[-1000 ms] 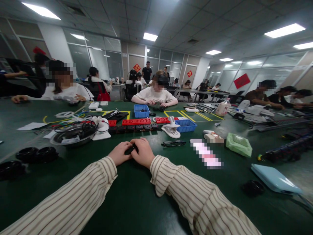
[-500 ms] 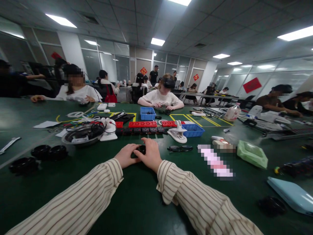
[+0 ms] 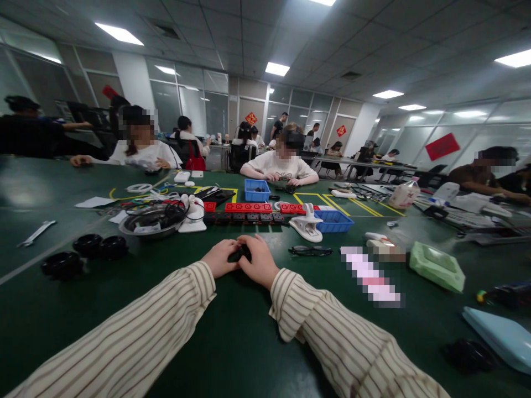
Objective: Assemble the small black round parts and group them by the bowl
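Between my two hands is a small black part (image 3: 244, 252), largely covered by the fingers, so its exact kind is not visible. My left hand (image 3: 219, 258) curves round its left side, and my right hand (image 3: 260, 261) closes on it from the right. The thumbs come together at the near side. Several black ring-shaped parts lie on the green table (image 3: 232, 342): a group at the left, including a front one (image 3: 62, 265), and another ring-shaped part (image 3: 469, 354) at the lower right.
Beyond the hands are red-and-black socket modules (image 3: 248, 208), a white clip stand (image 3: 306, 225) and blue bins (image 3: 334, 221). Folded glasses (image 3: 310, 251) lie to the right, a metal bowl (image 3: 141, 229) of cables to the left. A person (image 3: 280, 163) sits opposite.
The view has swung slightly left, so the table things appear further right. Both hands stay together round the black part, which now looks more covered and shifted in the grip.
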{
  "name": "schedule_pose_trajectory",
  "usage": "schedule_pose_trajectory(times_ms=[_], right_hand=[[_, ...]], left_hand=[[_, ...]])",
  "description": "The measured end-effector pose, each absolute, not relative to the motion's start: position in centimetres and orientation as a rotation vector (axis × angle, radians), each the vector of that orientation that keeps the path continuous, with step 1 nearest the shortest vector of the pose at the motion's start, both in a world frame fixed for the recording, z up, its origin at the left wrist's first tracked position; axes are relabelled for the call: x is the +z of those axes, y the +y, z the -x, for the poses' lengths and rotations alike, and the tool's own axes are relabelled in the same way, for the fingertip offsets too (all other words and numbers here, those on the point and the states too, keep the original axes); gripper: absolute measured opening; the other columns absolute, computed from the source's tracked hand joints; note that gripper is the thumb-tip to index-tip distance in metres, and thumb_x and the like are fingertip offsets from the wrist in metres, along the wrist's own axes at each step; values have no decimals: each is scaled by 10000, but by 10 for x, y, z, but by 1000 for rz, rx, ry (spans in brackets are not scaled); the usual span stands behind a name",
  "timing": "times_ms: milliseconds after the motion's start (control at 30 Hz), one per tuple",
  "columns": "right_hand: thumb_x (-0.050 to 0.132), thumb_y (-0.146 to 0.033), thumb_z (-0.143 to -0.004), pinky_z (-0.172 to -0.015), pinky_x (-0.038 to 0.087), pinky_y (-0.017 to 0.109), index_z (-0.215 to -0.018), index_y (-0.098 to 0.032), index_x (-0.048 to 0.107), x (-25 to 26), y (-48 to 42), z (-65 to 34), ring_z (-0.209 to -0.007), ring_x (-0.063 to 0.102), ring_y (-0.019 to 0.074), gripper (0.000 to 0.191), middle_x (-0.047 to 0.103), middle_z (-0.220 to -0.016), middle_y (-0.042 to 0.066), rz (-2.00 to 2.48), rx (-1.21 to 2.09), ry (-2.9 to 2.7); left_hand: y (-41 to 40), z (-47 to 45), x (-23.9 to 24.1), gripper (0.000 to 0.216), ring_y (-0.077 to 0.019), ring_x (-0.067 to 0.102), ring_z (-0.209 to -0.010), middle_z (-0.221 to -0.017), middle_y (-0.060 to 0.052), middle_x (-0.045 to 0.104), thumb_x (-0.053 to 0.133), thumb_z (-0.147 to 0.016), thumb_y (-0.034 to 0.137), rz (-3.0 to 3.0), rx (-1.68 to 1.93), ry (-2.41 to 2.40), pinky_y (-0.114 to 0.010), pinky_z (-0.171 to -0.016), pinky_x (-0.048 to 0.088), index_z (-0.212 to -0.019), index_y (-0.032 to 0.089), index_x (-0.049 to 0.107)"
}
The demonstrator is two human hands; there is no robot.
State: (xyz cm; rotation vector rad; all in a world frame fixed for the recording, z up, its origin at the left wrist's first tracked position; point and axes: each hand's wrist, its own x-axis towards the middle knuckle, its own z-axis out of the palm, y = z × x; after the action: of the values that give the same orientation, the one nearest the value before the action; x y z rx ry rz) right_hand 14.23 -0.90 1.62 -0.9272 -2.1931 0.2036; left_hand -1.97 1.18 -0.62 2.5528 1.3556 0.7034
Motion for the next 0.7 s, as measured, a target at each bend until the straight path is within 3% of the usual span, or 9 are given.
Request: schedule_pose_trajectory(times_ms=[100,267,433,567,700], right_hand=[[511,-201,-705,-1018,197,422,-1135,-165,436,15,-9,-142,-1040,463,184,438,546,-1080,68,965,186,-2145],[517,-339,-759,-936,302,405,-1136,-152,446,18,-9,-143,-1039,451,207,426,535,-1075,92,1084,142,-2060],[521,-446,-761,-842,353,373,-1081,-145,473,18,-9,-143,-957,474,222,443,536,-994,96,1200,84,-2018],[522,-432,-764,-800,362,346,-971,-161,513,16,-5,-143,-897,483,208,341,547,-924,70,1203,89,-2034],[525,-256,-745,-794,372,316,-927,-169,523,16,-4,-144,-883,486,185,202,561,-917,44,1096,133,-2090]], left_hand=[[10,20,-4,414,-266,489,-1020,-1073,-111,557,583,-683,360,-2537,725,1339,-402,-919,379,-1033,140,561],[10,20,-3,571,-258,486,-1029,-1098,-91,546,609,-660,459,-2507,760,1292,-412,-922,371,-1144,179,492],[11,20,-6,571,-269,476,-1037,-1098,-107,545,620,-646,468,-2477,761,1347,-420,-930,363,-1113,155,516],[10,19,-5,439,-256,499,-980,-1032,-97,558,578,-688,466,-2500,749,1346,-398,-895,392,-996,152,577],[10,19,-3,388,-252,503,-974,-1023,-89,561,555,-705,463,-2530,737,1325,-390,-892,397,-949,165,597]])
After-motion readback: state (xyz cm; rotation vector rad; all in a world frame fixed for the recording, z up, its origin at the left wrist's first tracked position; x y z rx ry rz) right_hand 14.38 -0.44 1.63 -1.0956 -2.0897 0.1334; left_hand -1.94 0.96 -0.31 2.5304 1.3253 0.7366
